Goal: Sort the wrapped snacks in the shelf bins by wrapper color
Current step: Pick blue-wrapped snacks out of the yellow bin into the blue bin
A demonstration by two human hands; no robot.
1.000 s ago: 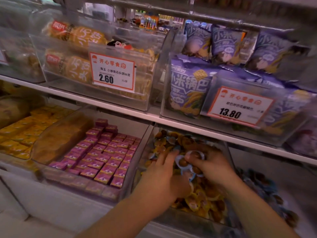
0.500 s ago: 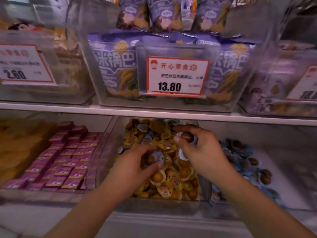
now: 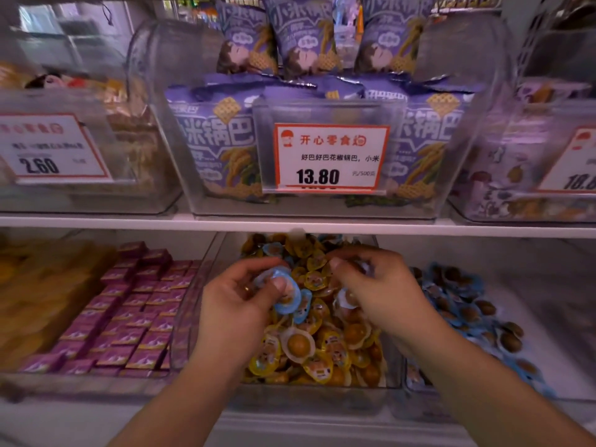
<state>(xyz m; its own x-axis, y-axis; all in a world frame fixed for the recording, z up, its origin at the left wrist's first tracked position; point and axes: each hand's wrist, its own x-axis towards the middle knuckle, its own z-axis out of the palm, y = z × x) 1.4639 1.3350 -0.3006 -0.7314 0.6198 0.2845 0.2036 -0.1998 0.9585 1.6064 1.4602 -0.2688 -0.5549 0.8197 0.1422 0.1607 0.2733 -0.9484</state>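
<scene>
Two hands in the middle bin (image 3: 206, 321) of mostly yellow snacks (image 3: 325, 350): left hand (image 3: 238, 304) pinching blue-wrapped snacks (image 3: 285, 298), right hand (image 3: 383, 295) curled on another; next, probably move them to the right bin (image 3: 548, 317).

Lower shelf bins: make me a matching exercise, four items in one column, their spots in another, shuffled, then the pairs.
Items
1. purple boxes
2. yellow snacks
3. blue snacks
4. 13.80 tag

Places
A. bin at the right
B. upper shelf, on the bin of purple bags
C. middle bin, under both hands
D. bin left of the middle one

Pairs: 1-D, 2-C, 3-A, 4-B

The left hand also pinches blue-wrapped pieces over the middle bin; the right hand grips one too.
</scene>
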